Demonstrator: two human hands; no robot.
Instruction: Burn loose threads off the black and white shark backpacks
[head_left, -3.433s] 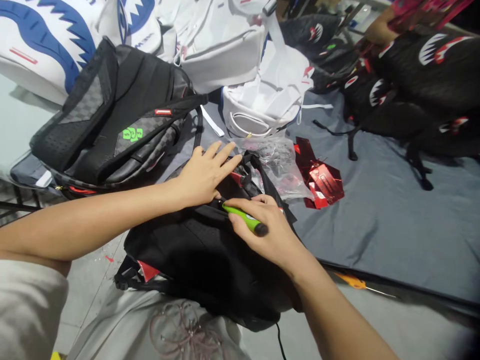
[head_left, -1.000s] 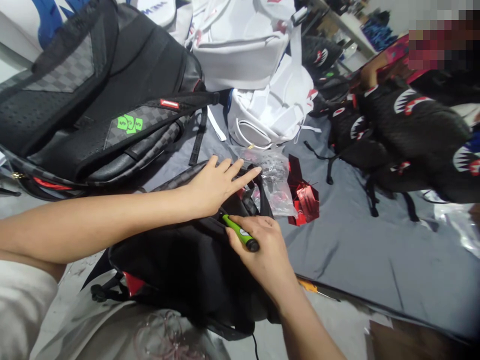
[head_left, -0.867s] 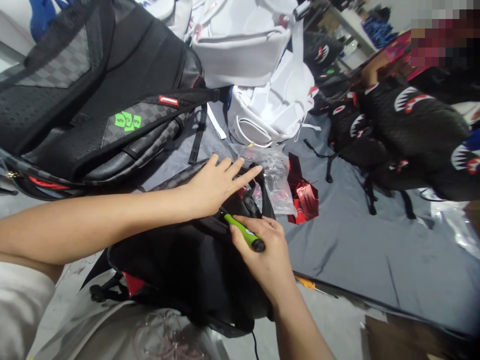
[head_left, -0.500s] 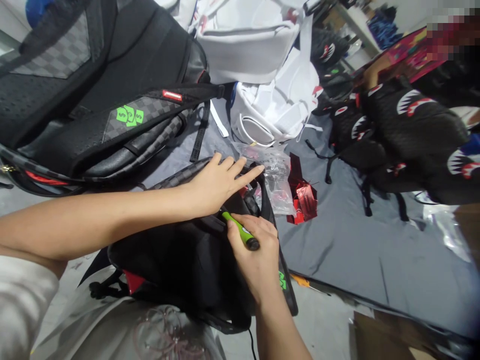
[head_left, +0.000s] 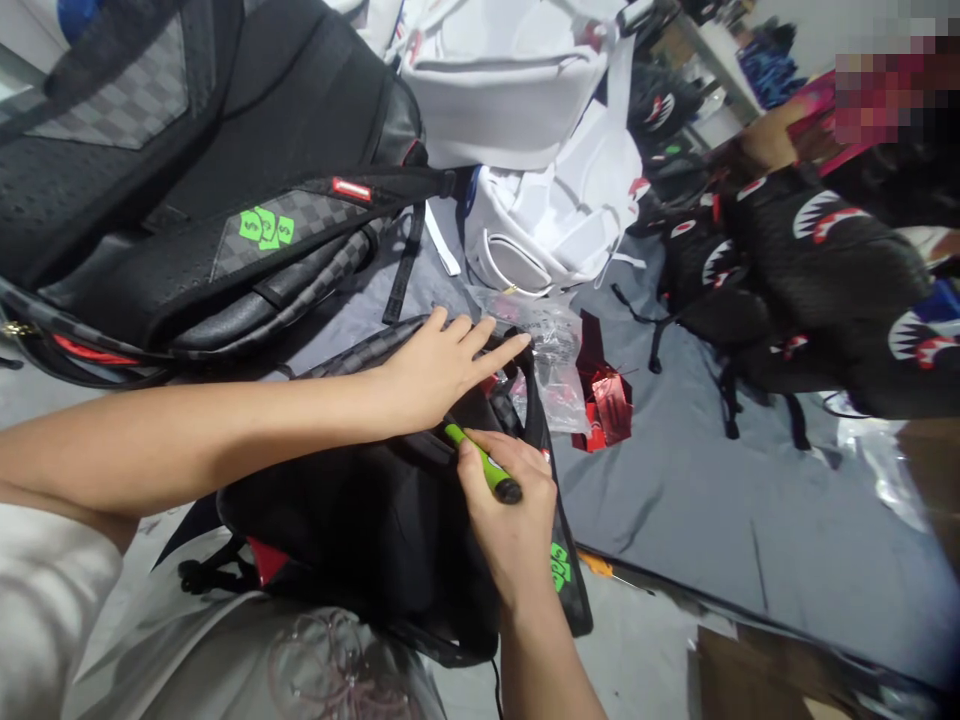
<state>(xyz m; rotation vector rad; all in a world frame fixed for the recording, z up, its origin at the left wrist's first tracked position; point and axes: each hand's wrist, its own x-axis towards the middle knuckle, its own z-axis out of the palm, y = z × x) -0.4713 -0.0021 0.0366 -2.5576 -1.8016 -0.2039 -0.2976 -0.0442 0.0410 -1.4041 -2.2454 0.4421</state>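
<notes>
Our flat, open left hand (head_left: pixel 439 365) pins the bag (head_left: pixel 352 520); our right hand (head_left: pixel 510 515) grips a green tool (head_left: pixel 484 465), whose tip could slip and jab the left.

Our left arm (head_left: pixel 187 440) comes in from the left edge. It is bare and lies long and straight across the middle of the frame. Our left grip (head_left: pixel 431 370) sits near the centre. It is palm down and wide open, with the fingers (head_left: pixel 491 352) stretched out toward the upper right. Our right arm (head_left: pixel 547 670) comes up from the bottom edge. Our right grip (head_left: pixel 510 515) is just below the left one. The back of the hand faces up, the fingers are curled in tight, and the thumb (head_left: pixel 471 468) points up toward the left grip.
</notes>
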